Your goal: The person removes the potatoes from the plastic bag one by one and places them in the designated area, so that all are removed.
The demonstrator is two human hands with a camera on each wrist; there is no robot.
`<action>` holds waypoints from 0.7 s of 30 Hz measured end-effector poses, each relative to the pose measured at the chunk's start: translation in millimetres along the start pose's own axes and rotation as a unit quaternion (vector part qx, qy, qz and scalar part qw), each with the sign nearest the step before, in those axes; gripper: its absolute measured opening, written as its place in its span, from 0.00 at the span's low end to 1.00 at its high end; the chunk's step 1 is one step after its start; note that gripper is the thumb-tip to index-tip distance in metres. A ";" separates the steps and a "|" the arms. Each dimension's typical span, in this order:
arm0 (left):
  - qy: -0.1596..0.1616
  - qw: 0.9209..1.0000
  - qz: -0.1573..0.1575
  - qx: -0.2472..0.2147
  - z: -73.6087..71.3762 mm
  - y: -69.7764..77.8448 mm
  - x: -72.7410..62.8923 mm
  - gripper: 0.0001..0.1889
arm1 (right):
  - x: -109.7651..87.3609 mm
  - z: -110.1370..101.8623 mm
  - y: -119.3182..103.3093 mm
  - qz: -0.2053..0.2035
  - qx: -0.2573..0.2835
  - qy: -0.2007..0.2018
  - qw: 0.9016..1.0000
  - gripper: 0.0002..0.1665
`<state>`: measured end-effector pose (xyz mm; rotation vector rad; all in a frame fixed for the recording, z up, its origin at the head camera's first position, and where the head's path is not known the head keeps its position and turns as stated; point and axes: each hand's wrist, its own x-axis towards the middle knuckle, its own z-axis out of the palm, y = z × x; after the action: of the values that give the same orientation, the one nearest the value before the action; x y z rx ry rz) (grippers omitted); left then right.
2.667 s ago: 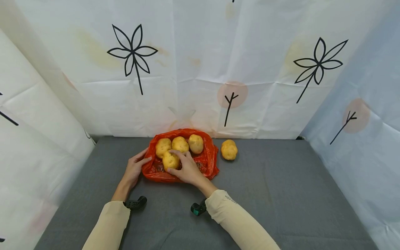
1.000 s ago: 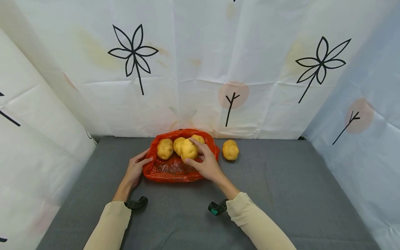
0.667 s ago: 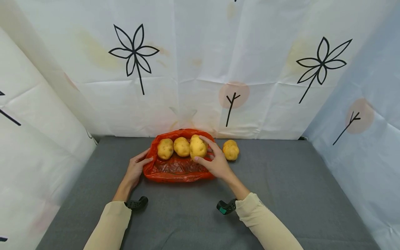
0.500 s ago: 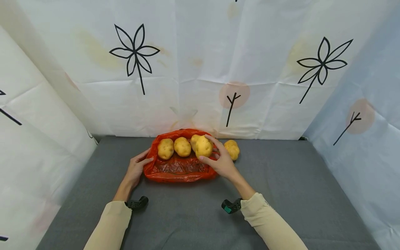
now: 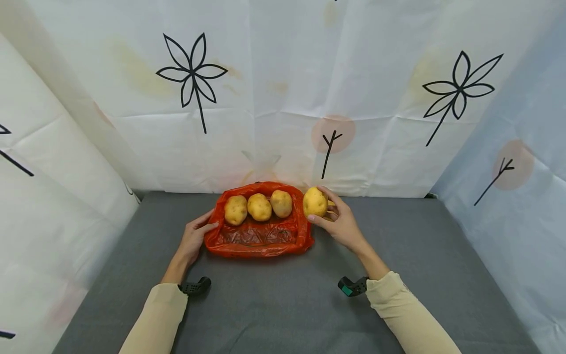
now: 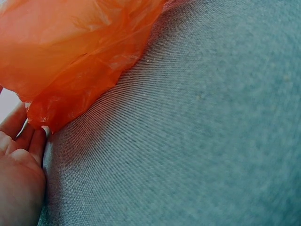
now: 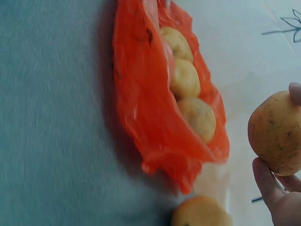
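In the head view, my right hand [image 5: 346,230] holds a yellow potato [image 5: 315,202] between thumb and fingers, raised just past the right side of a red plastic bag [image 5: 256,250]. Three potatoes [image 5: 259,207] sit in a row along the back of the open bag. At its left side, my left hand [image 5: 192,240] grips the rim, thumb over the edge. The left wrist view shows those fingers [image 6: 36,146] against the bag's outside. Another potato [image 7: 201,213], on the table right of the bag, is mostly hidden behind my right hand in the head view.
A grey cloth covers the table [image 5: 274,314]. A white patterned sheet [image 5: 283,98] hangs along the table's back edge, with further sheets at the left and right sides. A dark band with a camera [image 5: 352,286] is on my right wrist.
My right hand has lifted a potato from the bag's front and carried it right, across the others and beyond the bag's right rim. My left hand has stayed at the rim.
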<state>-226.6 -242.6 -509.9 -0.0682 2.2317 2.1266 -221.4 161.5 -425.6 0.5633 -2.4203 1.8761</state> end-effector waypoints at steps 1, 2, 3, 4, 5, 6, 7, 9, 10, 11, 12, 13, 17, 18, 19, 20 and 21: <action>0.000 1.000 -0.001 0.000 0.1 0.3 -0.2 0.31 | -0.8 -4.0 0.4 0.001 0.001 0.000 1.000 0.47; -0.001 1.000 -0.001 0.000 0.1 0.3 -0.2 0.31 | -1.9 -8.0 0.8 0.003 0.001 0.001 1.000 0.47; 0.000 1.000 -0.002 0.000 0.0 0.2 0.0 0.31 | -2.7 -12.1 1.6 0.004 0.001 0.002 1.000 0.47; 0.000 1.000 -0.002 0.000 0.0 0.4 -0.1 0.31 | -3.7 -16.2 2.6 0.005 0.000 0.003 1.000 0.47; 0.000 1.000 -0.003 0.000 -0.2 0.4 -0.1 0.31 | -4.7 -20.4 3.8 0.007 -0.002 0.004 1.000 0.47; 0.000 1.000 -0.002 0.000 -0.2 0.1 0.2 0.31 | -5.6 -24.6 4.6 0.007 -0.004 0.005 1.000 0.47; 0.001 1.000 -0.002 0.001 0.0 0.1 0.1 0.31 | -6.5 -29.0 5.9 0.009 -0.010 0.007 1.000 0.47; 0.000 1.000 -0.001 0.001 -0.3 -0.6 0.3 0.31 | -8.4 -38.1 7.9 0.015 -0.019 0.012 1.000 0.46; 0.000 1.000 -0.002 0.002 -0.3 -0.7 0.3 0.31 | -9.1 -42.6 9.2 0.018 -0.024 0.014 0.999 0.46; 0.000 1.000 -0.002 0.002 -0.5 -1.0 0.4 0.31 | -9.6 -47.2 10.7 0.022 -0.029 0.017 0.999 0.46; -0.001 1.000 -0.002 0.002 -0.6 -1.0 0.4 0.31 | -10.0 -51.9 12.3 0.026 -0.031 0.019 0.999 0.46; -0.003 1.000 -0.001 0.003 -0.8 -1.2 0.5 0.31 | -10.4 -56.3 14.1 0.030 -0.034 0.022 0.999 0.46; -0.002 1.000 0.000 0.002 -1.1 -1.2 1.3 0.31 | -10.5 -72.4 23.1 0.053 -0.043 0.029 0.997 0.45; -0.002 1.000 0.000 0.002 -1.1 -1.1 1.4 0.31 | -10.5 -75.7 25.6 0.060 -0.046 0.030 0.997 0.46; -0.001 1.000 0.000 0.002 -1.0 -0.9 1.4 0.31 | -10.6 -78.8 28.4 0.067 -0.050 0.029 0.996 0.46; 0.000 1.000 -0.001 0.002 -0.9 -0.9 1.5 0.31 | -10.6 -81.3 31.1 0.073 -0.053 0.029 0.996 0.46; 0.000 1.000 -0.001 0.002 -0.8 -0.8 1.5 0.31 | -10.5 -83.5 33.9 0.079 -0.058 0.027 0.995 0.46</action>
<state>-228.0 -243.5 -510.8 -0.0712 2.2345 2.1214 -238.1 250.0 -436.9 0.3195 -2.5867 1.7630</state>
